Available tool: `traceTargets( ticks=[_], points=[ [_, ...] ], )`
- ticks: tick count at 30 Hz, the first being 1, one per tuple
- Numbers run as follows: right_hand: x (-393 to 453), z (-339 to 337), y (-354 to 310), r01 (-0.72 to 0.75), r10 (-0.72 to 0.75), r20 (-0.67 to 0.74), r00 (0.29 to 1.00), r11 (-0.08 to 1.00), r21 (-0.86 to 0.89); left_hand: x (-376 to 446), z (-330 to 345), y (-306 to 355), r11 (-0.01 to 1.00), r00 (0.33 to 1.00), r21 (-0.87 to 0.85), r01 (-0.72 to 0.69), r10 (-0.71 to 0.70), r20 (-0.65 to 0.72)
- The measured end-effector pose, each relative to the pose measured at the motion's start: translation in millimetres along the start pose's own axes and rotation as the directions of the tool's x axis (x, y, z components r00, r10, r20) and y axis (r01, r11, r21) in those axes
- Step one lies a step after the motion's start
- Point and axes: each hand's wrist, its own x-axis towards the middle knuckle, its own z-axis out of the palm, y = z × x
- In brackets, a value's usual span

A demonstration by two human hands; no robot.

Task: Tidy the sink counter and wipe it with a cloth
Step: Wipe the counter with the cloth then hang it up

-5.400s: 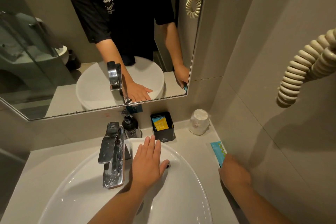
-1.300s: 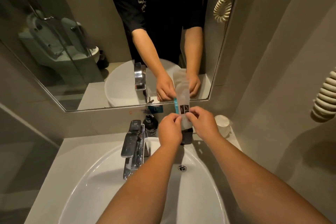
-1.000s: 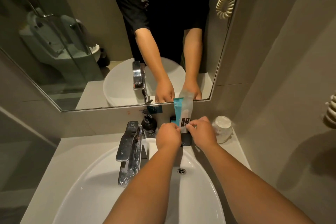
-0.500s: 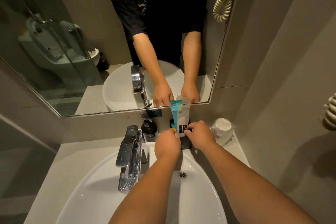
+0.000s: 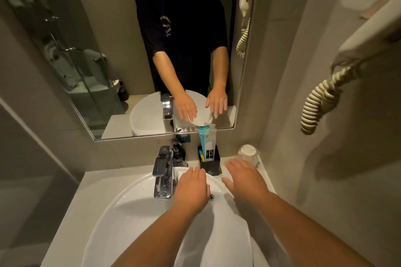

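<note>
Now we hold our left hand (image 5: 192, 188) and right hand (image 5: 246, 181) spread and empty over the basin's (image 5: 130, 212) back rim, the right nearer the black holder (image 5: 213, 163) at the counter's (image 5: 104, 182) back edge, where the packet (image 5: 207, 141) stands upright.

Glossy white ceramic basin (image 5: 121, 219), polished (water-spotted) metal faucet (image 5: 163, 171), matt counter (image 5: 95, 182), black plastic holder (image 5: 211, 163).

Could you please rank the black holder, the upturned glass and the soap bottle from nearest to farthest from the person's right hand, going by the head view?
From the right hand:
1. Upturned glass, just beyond the fingertips, in the back right corner.
2. Black holder, just left of the fingers, behind the basin.
3. Soap bottle, farther left, beside the faucet.
</note>
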Motion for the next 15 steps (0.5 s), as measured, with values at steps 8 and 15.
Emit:
traceTargets(
  ticks=[8,15],
  points=[
    [-73.9,4.7,-37.0,-0.021,0.019,0.068,0.998,0.999,0.024,-78.7,-23.1,1.0,0.993,0.992,0.027,-0.113,0.115,-0.045],
    [-140.3,8.5,-88.5,-0.05,0.051,-0.008,0.999,0.996,0.078,-162.5,-39.4,-22.4,0.993,0.991,-0.008,-0.118,0.118,-0.066]
  ],
)
